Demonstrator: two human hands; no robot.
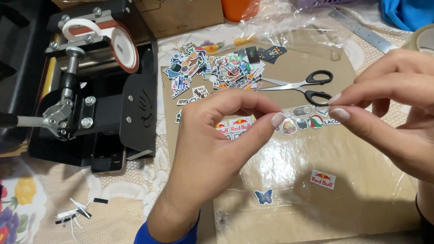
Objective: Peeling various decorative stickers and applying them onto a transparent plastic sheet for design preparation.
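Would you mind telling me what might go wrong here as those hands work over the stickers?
The left hand and right hand pinch something too small to identify; it may drop among the sticker pile. The open scissors lie just beyond the fingertips, so a nick seems possible. The clear film could crease under the wrists.

My left hand (213,138) and right hand (416,99) are raised, fingertips pinched, pointing toward each other at three and nine o'clock.

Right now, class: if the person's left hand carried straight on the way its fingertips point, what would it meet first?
The left hand points right, so it would probably first meet the right hand, whose fingertips sit just across a small gap. Depth is unclear, so they may not line up.
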